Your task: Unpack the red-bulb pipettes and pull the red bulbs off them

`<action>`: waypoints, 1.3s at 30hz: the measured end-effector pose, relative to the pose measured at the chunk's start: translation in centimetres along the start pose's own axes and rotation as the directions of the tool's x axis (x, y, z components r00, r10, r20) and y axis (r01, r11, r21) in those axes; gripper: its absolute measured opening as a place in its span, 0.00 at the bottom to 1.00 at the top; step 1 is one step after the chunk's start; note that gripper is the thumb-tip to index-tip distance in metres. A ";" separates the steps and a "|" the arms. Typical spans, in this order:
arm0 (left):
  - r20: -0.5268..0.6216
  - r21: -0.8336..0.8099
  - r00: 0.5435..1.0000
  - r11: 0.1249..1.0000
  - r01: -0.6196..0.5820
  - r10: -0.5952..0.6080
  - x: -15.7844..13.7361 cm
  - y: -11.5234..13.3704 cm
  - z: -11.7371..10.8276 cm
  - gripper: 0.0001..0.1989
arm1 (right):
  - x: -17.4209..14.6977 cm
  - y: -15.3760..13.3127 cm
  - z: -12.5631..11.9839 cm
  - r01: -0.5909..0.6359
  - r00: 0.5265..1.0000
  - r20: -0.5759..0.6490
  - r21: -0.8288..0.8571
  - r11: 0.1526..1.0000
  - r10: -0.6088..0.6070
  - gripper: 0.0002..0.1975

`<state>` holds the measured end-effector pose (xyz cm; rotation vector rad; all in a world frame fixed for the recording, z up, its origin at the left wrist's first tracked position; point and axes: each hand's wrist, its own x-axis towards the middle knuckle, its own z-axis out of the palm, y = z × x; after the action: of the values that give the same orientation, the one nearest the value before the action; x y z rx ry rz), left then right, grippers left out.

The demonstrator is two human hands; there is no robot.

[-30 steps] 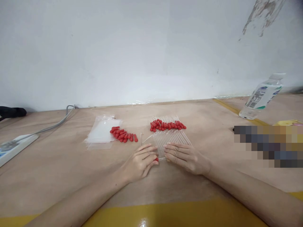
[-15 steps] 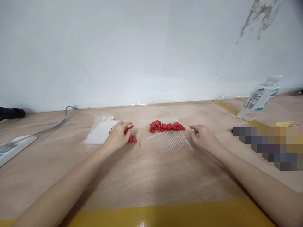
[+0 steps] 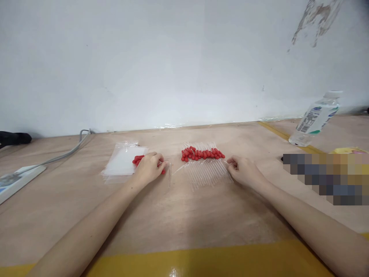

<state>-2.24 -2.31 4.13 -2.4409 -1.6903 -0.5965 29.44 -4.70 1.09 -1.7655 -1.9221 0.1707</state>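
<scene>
My left hand (image 3: 150,167) is over a small pile of red rubber dropper bulbs (image 3: 137,159), its fingers closed on a red bulb that they partly hide. Just right of its fingertips lies a loose clear dropper tube (image 3: 170,177). A row of clear dropper tubes (image 3: 206,175) with red bulbs (image 3: 201,154) across the middle lies between my hands. My right hand (image 3: 243,169) is at the row's right side, thumb and fingers pinched on a thin clear tube, mostly hidden by the fingers.
Clear plastic bags (image 3: 119,161) are stacked left of the left hand. A grey cable runs to a white power strip (image 3: 23,179). At the right stands a plastic bottle (image 3: 315,119), near a yellow item (image 3: 350,150). Yellow tape (image 3: 184,259) crosses the table's front.
My left hand has moved slightly right and its raised fingers have come down over the nearer red bulbs. My right hand has shifted slightly left and down, against the row of tubes.
</scene>
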 end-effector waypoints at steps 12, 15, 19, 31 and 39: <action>0.009 0.121 0.991 0.983 -0.137 0.137 0.2 4.4 1.6 0.09 | 0.1 0.3 0.9 0.024 1.000 0.009 0.026 0.999 -0.024 0.10; 0.022 0.136 0.991 0.982 -0.131 0.129 0.2 4.8 1.8 0.08 | 0.2 0.3 1.0 0.012 1.000 0.020 0.034 0.999 -0.013 0.11; 0.054 0.118 0.991 0.985 -0.129 0.123 -0.6 5.4 1.6 0.09 | 0.3 0.5 1.2 0.008 1.000 0.027 0.052 0.999 -0.009 0.14; 0.051 0.014 0.967 0.968 -0.252 0.251 -3.0 7.4 1.4 0.32 | 0.5 0.4 1.4 -0.032 0.998 0.066 0.084 0.996 0.026 0.15; 0.066 0.026 0.968 0.970 -0.243 0.241 -4.3 7.8 1.5 0.21 | 0.4 0.3 1.4 -0.032 0.998 0.060 0.075 0.997 0.028 0.14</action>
<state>4.03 -8.57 2.10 -2.6117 -1.3778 -0.4602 29.10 -3.91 -0.13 -1.7578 -1.9051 0.3062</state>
